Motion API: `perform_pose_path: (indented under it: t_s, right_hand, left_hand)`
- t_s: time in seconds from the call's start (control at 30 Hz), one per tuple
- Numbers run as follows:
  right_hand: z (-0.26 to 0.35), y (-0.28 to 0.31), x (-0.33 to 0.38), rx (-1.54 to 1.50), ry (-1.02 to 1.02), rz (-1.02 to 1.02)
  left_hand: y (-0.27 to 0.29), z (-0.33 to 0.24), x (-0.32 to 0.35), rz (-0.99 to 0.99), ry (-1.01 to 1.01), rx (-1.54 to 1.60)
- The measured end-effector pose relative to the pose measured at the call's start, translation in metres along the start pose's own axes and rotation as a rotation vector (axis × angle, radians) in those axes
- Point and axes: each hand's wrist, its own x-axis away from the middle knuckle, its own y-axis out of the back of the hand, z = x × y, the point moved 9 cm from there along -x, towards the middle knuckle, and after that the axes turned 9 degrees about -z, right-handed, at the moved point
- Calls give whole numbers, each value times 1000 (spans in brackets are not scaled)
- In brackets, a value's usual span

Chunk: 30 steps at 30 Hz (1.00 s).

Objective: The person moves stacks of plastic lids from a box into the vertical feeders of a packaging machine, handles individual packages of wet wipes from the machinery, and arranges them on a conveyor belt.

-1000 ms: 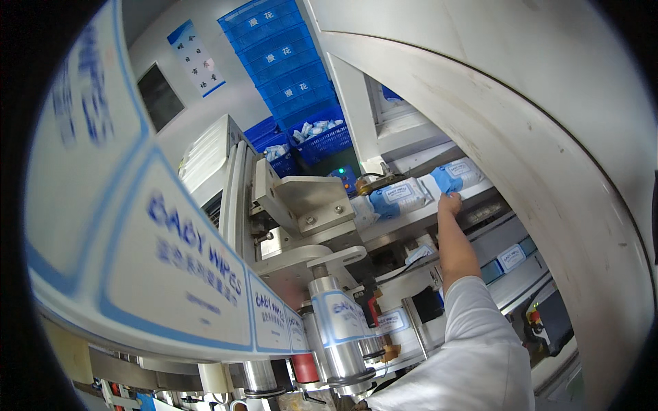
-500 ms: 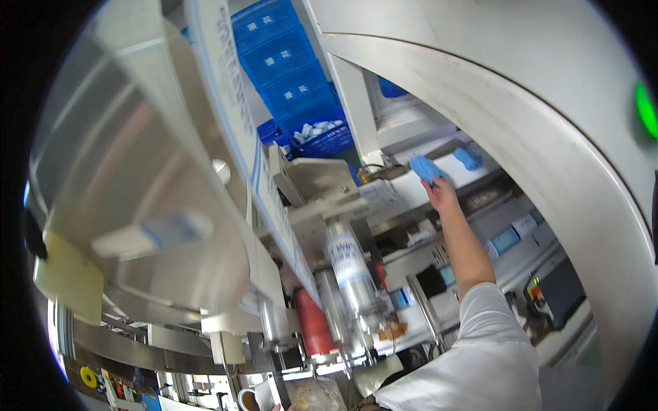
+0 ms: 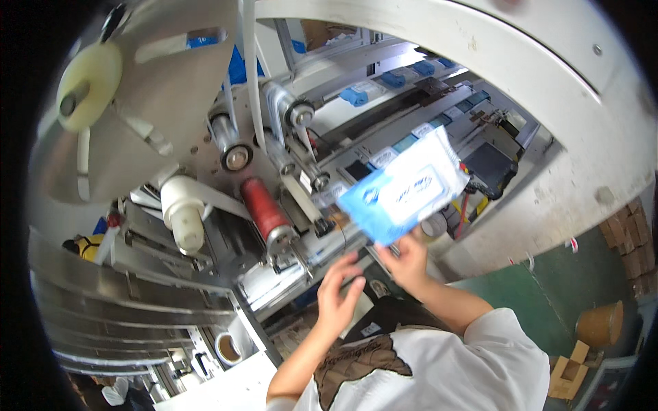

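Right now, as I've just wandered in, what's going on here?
A person at a machine is holding up a blue-and-white pack, gripped near its lower edge by the right hand. The left hand is empty, its fingers spread, below and to the left of the pack. Beyond them, more blue-and-white packs lie in a row, and a red roller sits to the left.

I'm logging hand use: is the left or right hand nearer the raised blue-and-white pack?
Right. The right hand grips the raised pack at its lower edge; the left hand is open, apart from it, lower and further left.
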Motion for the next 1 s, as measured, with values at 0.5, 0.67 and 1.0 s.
perform_pose_path:
  t_s: [0.5, 0.67, 1.0]
  right_hand:
    - [170, 5, 32, 77, 659, 706]
    - [180, -12, 36, -15, 688, 886]
    - [210, -47, -3, -336, 232, 1076]
  left_hand:
    - [70, 14, 78, -459, 475, 446]
    - [76, -6, 86, -450, 506, 477]
    - [95, -54, 95, -447, 570, 444]
